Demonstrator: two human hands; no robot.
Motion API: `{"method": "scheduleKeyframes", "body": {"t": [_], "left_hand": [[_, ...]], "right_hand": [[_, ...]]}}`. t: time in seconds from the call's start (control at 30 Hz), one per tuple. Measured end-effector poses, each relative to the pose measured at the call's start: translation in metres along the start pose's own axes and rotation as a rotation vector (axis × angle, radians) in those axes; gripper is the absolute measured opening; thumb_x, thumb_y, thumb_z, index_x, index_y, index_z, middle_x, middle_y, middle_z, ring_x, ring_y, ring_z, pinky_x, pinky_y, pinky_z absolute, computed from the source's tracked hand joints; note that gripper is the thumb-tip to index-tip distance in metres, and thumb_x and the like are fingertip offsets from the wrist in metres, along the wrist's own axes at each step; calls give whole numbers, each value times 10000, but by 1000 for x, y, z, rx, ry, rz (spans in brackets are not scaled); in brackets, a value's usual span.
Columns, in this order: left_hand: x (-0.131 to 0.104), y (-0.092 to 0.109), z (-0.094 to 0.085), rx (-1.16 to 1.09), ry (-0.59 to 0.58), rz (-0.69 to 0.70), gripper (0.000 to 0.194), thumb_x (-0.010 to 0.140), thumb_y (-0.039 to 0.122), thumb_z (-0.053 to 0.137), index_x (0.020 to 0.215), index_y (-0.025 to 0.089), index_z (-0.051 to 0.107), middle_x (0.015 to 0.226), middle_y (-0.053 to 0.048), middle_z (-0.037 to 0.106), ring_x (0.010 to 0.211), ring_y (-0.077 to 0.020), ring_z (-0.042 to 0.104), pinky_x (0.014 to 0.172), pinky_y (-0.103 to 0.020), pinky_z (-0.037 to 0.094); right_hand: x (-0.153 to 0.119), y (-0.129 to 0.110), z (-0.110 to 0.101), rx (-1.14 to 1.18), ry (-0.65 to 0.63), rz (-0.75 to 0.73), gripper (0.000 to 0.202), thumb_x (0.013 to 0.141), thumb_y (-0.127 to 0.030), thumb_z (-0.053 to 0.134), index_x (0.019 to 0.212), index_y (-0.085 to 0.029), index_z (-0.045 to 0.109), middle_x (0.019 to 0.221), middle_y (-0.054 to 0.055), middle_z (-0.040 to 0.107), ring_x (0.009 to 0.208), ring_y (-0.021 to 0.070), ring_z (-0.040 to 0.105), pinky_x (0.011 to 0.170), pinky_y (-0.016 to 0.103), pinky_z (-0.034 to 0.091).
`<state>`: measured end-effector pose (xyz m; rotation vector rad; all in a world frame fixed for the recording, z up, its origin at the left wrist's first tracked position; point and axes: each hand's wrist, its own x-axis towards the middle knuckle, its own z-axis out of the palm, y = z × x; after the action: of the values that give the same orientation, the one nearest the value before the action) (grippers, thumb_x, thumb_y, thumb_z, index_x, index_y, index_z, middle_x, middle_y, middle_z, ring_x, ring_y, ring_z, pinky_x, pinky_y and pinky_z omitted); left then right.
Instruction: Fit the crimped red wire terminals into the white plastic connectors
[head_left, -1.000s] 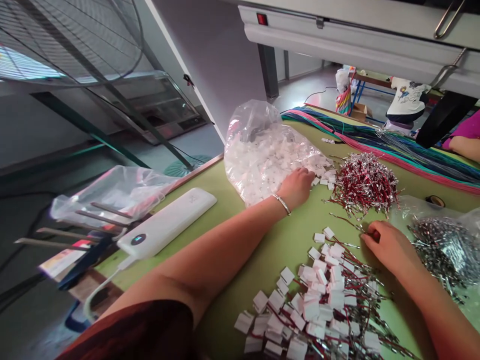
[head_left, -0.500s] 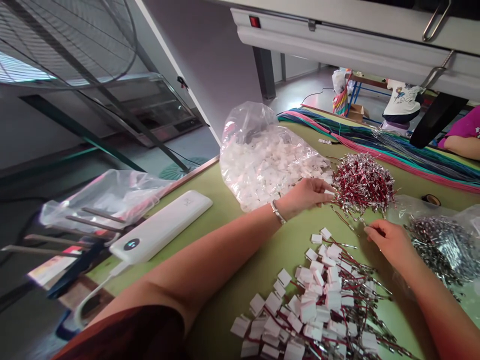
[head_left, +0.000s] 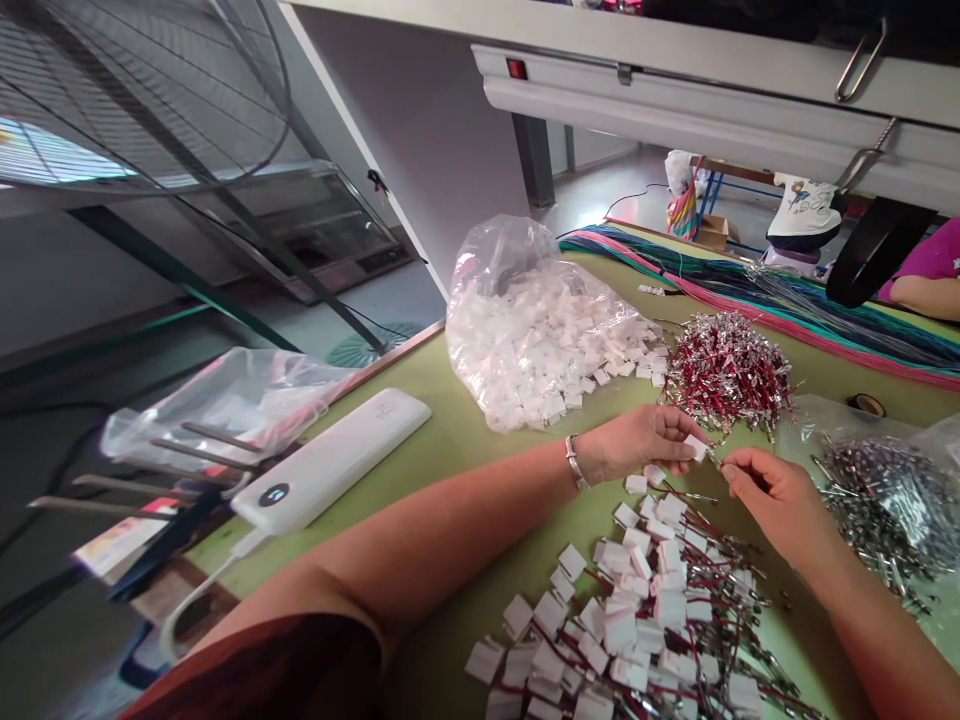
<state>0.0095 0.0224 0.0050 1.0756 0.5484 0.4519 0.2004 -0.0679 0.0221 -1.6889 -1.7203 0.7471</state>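
Green table (head_left: pixel 427 460) | left hand (head_left: pixel 646 443) outstretched, pinching white connector (head_left: pixel 696 448) | right hand (head_left: pixel 778 498) angled inward, pinching wire (head_left: pixel 715 459)

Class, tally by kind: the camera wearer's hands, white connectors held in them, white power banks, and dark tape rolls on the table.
Hands (left hand, right hand): 2
Held white connector: 1
White power bank: 1
Dark tape roll: 1
Total: 5

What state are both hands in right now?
Left hand: closed, holding a white block.
Right hand: closed in a pinch on a thin wire, mostly hidden, its metal tip at the block.
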Motion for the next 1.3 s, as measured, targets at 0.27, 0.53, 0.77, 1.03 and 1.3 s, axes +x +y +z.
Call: {"method": "scheduleKeyframes", "body": {"t": [0.27, 0.53, 0.77, 1.03, 1.3], "left_hand": [[0, -1, -3, 30, -12, -57, 397, 618, 326, 822, 917, 120, 661, 693, -15, 670, 548, -68, 581, 510, -210, 403], [1, -5, -2, 85, -53, -53, 360, 663, 345, 792, 925, 134, 665, 723, -22, 677, 586, -84, 608, 510, -208, 415], [-1, -3, 2, 88, -77, -62, 224, 735, 242, 737, 912, 127, 663, 667, -4, 660, 555, -75, 599, 559, -220, 452], [-4, 19, -5, 655, -85, 89, 190, 788, 271, 684, 948, 170, 682, 766, -16, 667, 666, -107, 602, 663, -243, 484], [0, 39, -61, 1733, 735, -139, 274, 898, 266, 489, 958, 91, 690, 973, -169, 658, 931, -268, 625, 777, -343, 488]], "right_hand": [[-3, 6, 3, -464, 158, -349, 240, 909, -281, 461, 745, -195, 613, 650, 5, 610, 567, 135, 533, 527, 241, 359], [-6, 4, 11, -645, 255, -535, 239, 948, -244, 421, 808, -180, 605, 698, 32, 621, 637, 155, 568, 583, 262, 368], [-2, 7, 12, -515, 108, -480, 269, 933, -238, 378, 705, -207, 515, 593, -3, 558, 523, 136, 503, 508, 255, 331], [-6, 3, 13, -338, 38, -385, 268, 915, -271, 425, 671, -207, 518, 552, -28, 519, 497, 115, 472, 491, 241, 335], [-2, 5, -6, -198, -90, -190, 316, 911, -374, 421, 780, -214, 659, 675, 6, 636, 586, 139, 559, 553, 258, 412]]}}
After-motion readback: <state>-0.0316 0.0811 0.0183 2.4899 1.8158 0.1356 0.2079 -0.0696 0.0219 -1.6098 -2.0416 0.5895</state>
